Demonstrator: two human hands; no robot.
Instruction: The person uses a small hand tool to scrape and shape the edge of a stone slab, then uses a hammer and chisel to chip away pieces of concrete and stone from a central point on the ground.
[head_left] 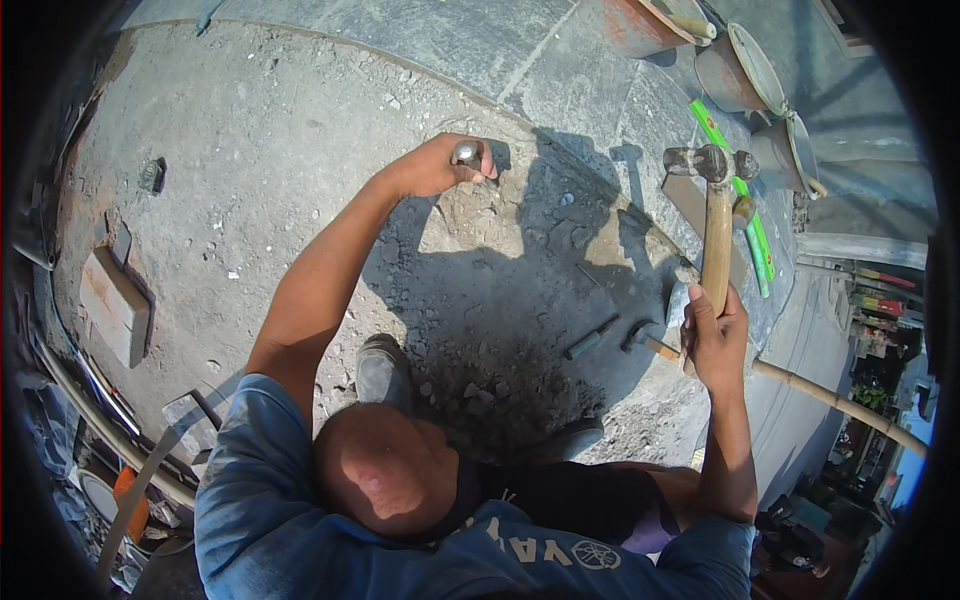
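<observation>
My left hand is closed around a chisel, whose round metal end faces up; its lower part is hidden by my hand. Beneath it lies rough, broken concrete. In my right hand is a hammer, gripped low on its wooden handle, with the steel head raised to the right of the chisel and apart from it. The hammer's shadow falls on the ground. Between my knees and the raised hammer lie a second, smaller hammer and a short dark greenish rod-shaped tool.
A bright green spirit level lies at the right, near several buckets. A bamboo pole stretches to the far right. At the left are a tape measure and a pale block. Loose rubble surrounds my boot.
</observation>
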